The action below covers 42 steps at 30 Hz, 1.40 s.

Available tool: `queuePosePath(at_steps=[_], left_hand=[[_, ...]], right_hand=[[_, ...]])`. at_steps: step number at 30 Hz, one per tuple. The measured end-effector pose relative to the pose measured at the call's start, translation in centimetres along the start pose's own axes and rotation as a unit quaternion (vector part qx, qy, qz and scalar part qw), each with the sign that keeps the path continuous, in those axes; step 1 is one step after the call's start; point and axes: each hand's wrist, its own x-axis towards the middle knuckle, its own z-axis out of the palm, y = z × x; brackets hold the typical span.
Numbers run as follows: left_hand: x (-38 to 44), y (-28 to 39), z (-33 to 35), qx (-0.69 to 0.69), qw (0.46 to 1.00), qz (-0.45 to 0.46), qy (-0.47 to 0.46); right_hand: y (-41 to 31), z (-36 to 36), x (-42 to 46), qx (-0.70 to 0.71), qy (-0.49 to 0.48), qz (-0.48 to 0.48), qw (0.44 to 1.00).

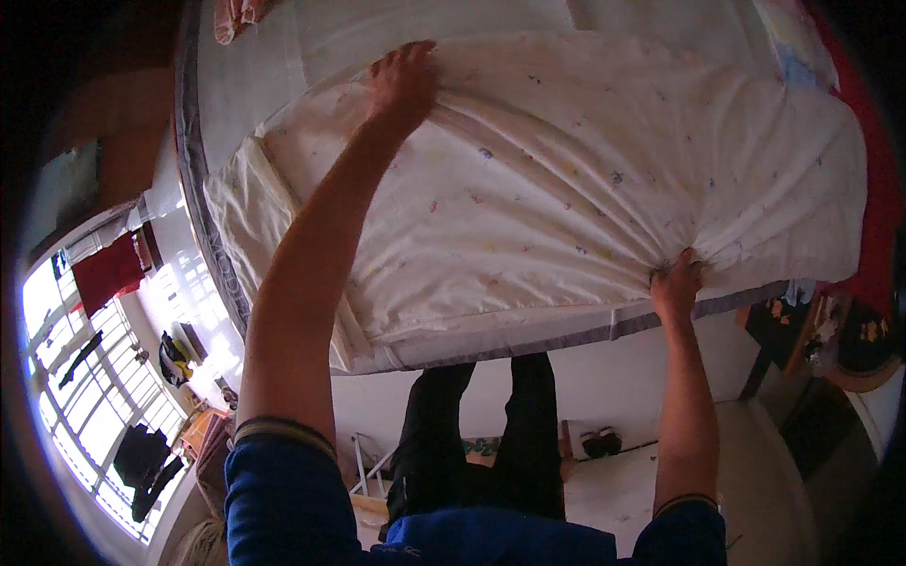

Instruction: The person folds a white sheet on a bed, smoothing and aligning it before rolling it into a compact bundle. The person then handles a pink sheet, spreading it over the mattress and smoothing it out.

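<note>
A white cloth with small coloured prints lies spread over a bed, its left end folded over. My left hand rests on the cloth's far left part, fingers bent at the far edge; whether it grips the fabric is not clear. Near the cloth's front edge, at the right, my right hand pinches a gathered bunch of it. Long creases fan out from the right hand across the cloth towards the left one. Under the cloth, the pale mattress cover shows a grey border.
A pinkish cloth lies at the bed's far left. Red fabric hangs at the right end. Dark round-backed furniture stands at right. On the left is a barred window with hanging clothes. Dark shoes lie behind my legs.
</note>
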Motion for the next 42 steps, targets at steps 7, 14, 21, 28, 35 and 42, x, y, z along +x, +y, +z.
queuePosePath(at_steps=[7,14,21,28,35,42], left_hand=[[5.2,5.3,3.2,0.085,0.955,0.028,-0.282],[6.6,6.2,5.9,0.175,0.984,-0.023,-0.024],[3.9,16.7,8.0,-0.004,0.989,0.141,0.054],[7.2,16.8,12.3,0.01,0.991,0.13,0.004],[-5.0,14.9,2.8,-0.086,0.987,0.137,0.014],[-7.3,4.4,2.0,0.071,0.995,0.069,0.008]], right_hand=[[-1.6,-0.5,-0.3,0.029,-0.006,0.012,0.999],[-1.9,0.0,-0.4,0.019,0.017,0.005,1.0],[-1.1,0.2,-0.5,-0.021,0.081,0.028,0.996],[-2.6,-0.5,-0.2,0.011,0.031,0.017,0.999],[-1.6,-0.8,-0.5,-0.012,0.005,0.021,1.0],[-4.3,-0.6,0.2,-0.015,-0.012,-0.004,1.0]])
